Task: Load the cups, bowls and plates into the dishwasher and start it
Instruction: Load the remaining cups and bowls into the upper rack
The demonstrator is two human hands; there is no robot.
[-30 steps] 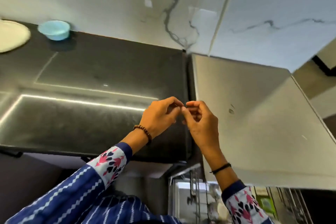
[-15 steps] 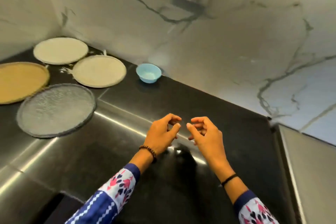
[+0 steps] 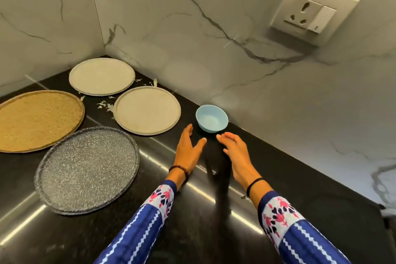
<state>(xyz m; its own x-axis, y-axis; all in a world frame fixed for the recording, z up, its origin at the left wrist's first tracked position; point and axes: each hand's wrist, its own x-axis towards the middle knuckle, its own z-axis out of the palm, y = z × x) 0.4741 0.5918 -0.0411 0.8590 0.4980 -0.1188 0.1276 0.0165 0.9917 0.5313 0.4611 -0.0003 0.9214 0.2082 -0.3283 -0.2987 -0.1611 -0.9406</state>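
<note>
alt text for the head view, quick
A left hand and right hand, both open, reach toward a small blue bowl on a black counter. Left of it lie a tan plate, a speckled grey plate and two cream plates.

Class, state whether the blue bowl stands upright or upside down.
Upright: the blue bowl shows its open rim and hollow inside, base on the black counter.

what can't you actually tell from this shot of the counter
Dishwasher: outside the head view, so its state is unknown.
Tan plate: left side cut off by the frame edge.
Blue bowl: pale patch inside, too blurred to tell residue from glare.
White scraps: too small in the head view to identify.
</note>
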